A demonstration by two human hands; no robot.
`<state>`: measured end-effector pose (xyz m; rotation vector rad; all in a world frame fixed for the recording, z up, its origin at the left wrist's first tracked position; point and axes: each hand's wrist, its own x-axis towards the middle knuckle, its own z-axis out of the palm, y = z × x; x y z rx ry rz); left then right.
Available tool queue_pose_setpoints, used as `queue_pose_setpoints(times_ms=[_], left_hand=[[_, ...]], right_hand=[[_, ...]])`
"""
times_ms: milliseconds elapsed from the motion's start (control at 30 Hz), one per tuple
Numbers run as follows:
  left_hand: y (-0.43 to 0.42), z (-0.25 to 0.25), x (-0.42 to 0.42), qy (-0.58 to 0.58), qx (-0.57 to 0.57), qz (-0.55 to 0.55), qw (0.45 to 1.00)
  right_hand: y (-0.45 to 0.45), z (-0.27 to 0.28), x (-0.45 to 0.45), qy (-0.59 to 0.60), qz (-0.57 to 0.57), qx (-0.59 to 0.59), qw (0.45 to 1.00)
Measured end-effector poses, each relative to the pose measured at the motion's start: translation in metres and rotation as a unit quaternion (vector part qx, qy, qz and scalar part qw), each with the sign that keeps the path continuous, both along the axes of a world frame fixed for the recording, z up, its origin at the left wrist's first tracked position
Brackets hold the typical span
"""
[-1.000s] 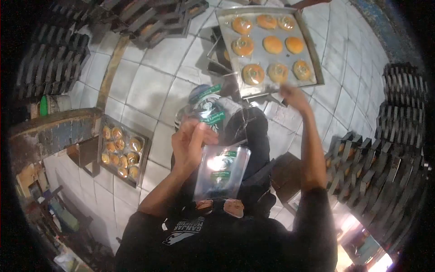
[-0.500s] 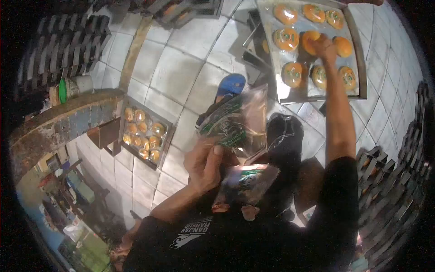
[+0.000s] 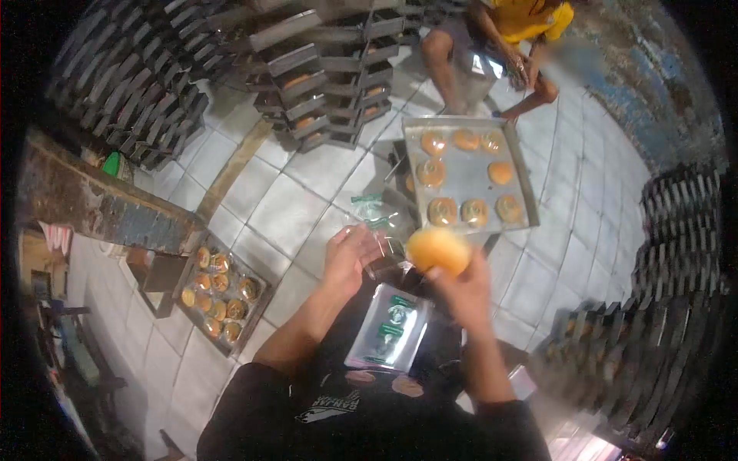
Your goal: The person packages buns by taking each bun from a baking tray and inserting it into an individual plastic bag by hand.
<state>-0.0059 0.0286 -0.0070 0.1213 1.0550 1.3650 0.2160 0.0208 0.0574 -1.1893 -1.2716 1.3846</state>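
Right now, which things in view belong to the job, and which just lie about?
In the job, apparently:
round golden bun, in the right hand
clear green-printed plastic bag, in the left hand
flat clear pack with green print
silvery rectangular metal tray of buns

Lying about, apparently:
rounded green object, far left
red-and-white striped item, far left

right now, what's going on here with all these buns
The person's right hand holds a bare bun near a clear printed bag in the left hand. That bun isn't in the bag yet. More printed bags lie at the lap. The tray in front holds eight buns; another tray of buns sits off to the left. Another person in yellow is beyond the front tray.
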Motion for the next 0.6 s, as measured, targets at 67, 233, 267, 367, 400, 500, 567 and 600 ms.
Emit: queue_pose_setpoints(times_ms=[67, 233, 267, 367, 400, 500, 567, 600], left_hand=[[0.003, 0.003, 0.004, -0.023, 0.004, -0.002, 1.000], [-0.011, 0.030, 0.029, -0.096, -0.020, -0.071, 0.993], [-0.017, 0.039, 0.029, -0.146, -0.005, -0.106, 0.984], [-0.041, 0.059, 0.026, -0.141, 0.019, -0.114, 0.983], [-0.049, 0.062, 0.024, -0.128, 0.039, -0.100, 0.986], [-0.044, 0.022, -0.010, -0.196, 0.024, -0.094, 0.976], [-0.045, 0.006, -0.031, -0.243, -0.015, -0.059, 0.968], [-0.049, 0.004, -0.029, -0.237, -0.015, -0.062, 0.969]], right_hand=[[-0.033, -0.006, -0.008, -0.194, 0.069, 0.332, 0.921], [-0.042, -0.031, -0.001, -0.290, 0.036, 0.440, 0.849], [-0.041, -0.027, -0.003, -0.288, 0.001, 0.453, 0.843], [-0.046, -0.002, -0.025, -0.305, -0.003, 0.486, 0.819], [-0.050, 0.004, -0.031, -0.325, -0.014, 0.483, 0.813], [-0.070, -0.004, -0.062, -0.295, 0.093, 0.374, 0.874], [-0.085, -0.010, -0.079, -0.265, 0.167, 0.329, 0.891], [-0.082, -0.018, -0.082, -0.260, 0.162, 0.330, 0.893]])
